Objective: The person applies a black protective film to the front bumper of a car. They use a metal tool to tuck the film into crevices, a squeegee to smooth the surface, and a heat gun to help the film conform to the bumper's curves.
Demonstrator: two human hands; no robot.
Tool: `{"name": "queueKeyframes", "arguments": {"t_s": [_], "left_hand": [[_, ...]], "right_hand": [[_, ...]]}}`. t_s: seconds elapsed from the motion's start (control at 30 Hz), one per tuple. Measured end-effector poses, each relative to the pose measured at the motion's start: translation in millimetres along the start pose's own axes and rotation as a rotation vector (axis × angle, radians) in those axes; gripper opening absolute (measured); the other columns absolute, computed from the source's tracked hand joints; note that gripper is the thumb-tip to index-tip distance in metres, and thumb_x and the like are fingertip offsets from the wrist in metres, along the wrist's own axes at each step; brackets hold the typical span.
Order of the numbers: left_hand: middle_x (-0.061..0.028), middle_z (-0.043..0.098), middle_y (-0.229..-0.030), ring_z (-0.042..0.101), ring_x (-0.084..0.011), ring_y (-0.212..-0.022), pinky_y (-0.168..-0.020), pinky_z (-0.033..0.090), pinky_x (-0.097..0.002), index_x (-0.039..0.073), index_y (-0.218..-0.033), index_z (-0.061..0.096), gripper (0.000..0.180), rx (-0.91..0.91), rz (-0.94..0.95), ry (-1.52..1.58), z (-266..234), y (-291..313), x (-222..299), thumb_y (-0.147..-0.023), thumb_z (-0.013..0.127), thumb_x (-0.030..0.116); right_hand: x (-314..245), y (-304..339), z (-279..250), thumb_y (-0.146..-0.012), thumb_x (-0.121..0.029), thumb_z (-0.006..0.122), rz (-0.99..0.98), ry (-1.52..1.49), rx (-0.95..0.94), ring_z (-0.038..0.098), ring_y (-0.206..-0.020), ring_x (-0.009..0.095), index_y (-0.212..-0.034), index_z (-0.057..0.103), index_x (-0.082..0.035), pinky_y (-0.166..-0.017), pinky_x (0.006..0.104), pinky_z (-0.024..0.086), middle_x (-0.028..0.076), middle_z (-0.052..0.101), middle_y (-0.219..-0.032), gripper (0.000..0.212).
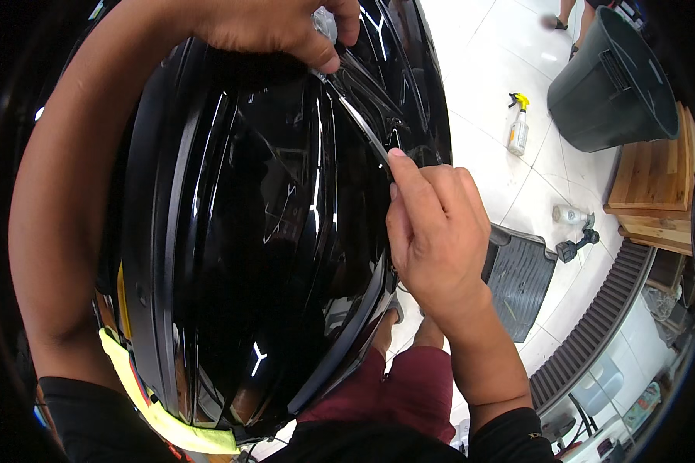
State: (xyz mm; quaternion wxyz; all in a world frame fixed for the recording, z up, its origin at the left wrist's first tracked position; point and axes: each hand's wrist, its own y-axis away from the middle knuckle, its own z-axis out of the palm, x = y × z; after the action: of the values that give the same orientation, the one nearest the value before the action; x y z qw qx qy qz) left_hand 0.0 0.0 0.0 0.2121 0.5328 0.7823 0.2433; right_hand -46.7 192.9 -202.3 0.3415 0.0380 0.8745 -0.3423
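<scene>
Panel: large glossy black car body panel, curved, fills the middle and left of the view; ceiling lights reflect in it. It sits between the person's forearms, above the knees.
Strip: thin clear strip of film or tape stretched taut across the panel's upper right part, running from the left hand down to the right hand; cannot tell which material.
Left hand: at the top edge of the panel, thumb and fingers pinched together on the upper end of the strip; forearm curves round the panel's left side.
Right hand: at the panel's right edge, index finger extended with its tip pressed on the lower end of the strip, other fingers curled in; whether it pinches the strip or only presses it cannot be told.
Yellow cloth: touching the panel's lower left edge, near the left elbow.
Clothing: dark red shorts under the panel's lower edge.
Floor: white tiles, to the right of the panel.
Floor, items: black rubber car mat just beside the right wrist; spray bottle with yellow trigger standing upright; dark round bin near the upper right corner; stacked wooden boards beside the bin; a small dark hand tool between mat and boards.
</scene>
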Motion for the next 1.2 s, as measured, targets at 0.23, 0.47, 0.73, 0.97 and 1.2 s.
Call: {"name": "queueKeyframes", "arguments": {"t_s": [0.23,0.47,0.73,0.97,1.2], "left_hand": [[-0.0189,0.066,-0.122,0.063,-0.0314,-0.112,-0.101,0.048,-0.0404,0.000,-0.124,0.065,0.051,-0.047,-0.104,0.019,6.7,-4.2,-6.9,-0.089,0.071,0.037],[-0.0193,0.067,-0.120,0.064,-0.0308,-0.111,-0.099,0.048,-0.0390,0.000,-0.126,0.064,0.053,-0.022,-0.114,-0.029,8.0,-11.2,-9.3,-0.089,0.071,0.038],[-0.0192,0.069,-0.116,0.065,-0.0308,-0.109,-0.097,0.049,-0.0388,0.003,-0.125,0.065,0.054,0.007,-0.167,-0.020,8.3,-6.4,0.2,-0.088,0.073,0.041],[-0.0197,0.069,-0.114,0.065,-0.0318,-0.108,-0.097,0.049,-0.0394,0.002,-0.123,0.066,0.052,0.007,-0.158,-0.005,10.5,-9.8,-6.0,-0.088,0.073,0.039],[-0.0200,0.069,-0.113,0.065,-0.0321,-0.108,-0.097,0.049,-0.0393,0.003,-0.121,0.067,0.048,0.111,-0.014,-0.034,13.7,4.5,2.9,-0.087,0.073,0.036]], "right_hand": [[-1.9,0.0,3.5,-0.072,0.004,0.072,-0.058,-0.008,0.003,0.051,-0.069,0.023,-0.119,0.066,0.000,-0.058,0.0343,0.043,0.007,0.052,-0.080,0.047],[4.0,-0.4,3.9,-0.070,0.001,0.073,-0.095,0.011,0.035,0.049,-0.069,0.022,-0.119,0.066,0.000,-0.054,0.0338,0.041,0.006,0.049,-0.079,0.050],[-6.2,-3.6,-6.2,-0.076,0.006,0.071,0.000,0.044,-0.075,0.056,-0.072,0.024,-0.118,0.068,-0.001,-0.063,0.0350,0.047,0.009,0.055,-0.079,0.043],[-8.5,0.6,-13.3,-0.076,0.006,0.071,0.034,0.061,-0.117,0.055,-0.071,0.024,-0.119,0.068,-0.004,-0.064,0.0355,0.047,0.009,0.055,-0.079,0.044],[-8.0,9.0,-20.8,-0.076,0.006,0.070,0.067,0.063,-0.155,0.054,-0.071,0.024,-0.119,0.068,-0.003,-0.063,0.0358,0.045,0.009,0.053,-0.077,0.044]]}}
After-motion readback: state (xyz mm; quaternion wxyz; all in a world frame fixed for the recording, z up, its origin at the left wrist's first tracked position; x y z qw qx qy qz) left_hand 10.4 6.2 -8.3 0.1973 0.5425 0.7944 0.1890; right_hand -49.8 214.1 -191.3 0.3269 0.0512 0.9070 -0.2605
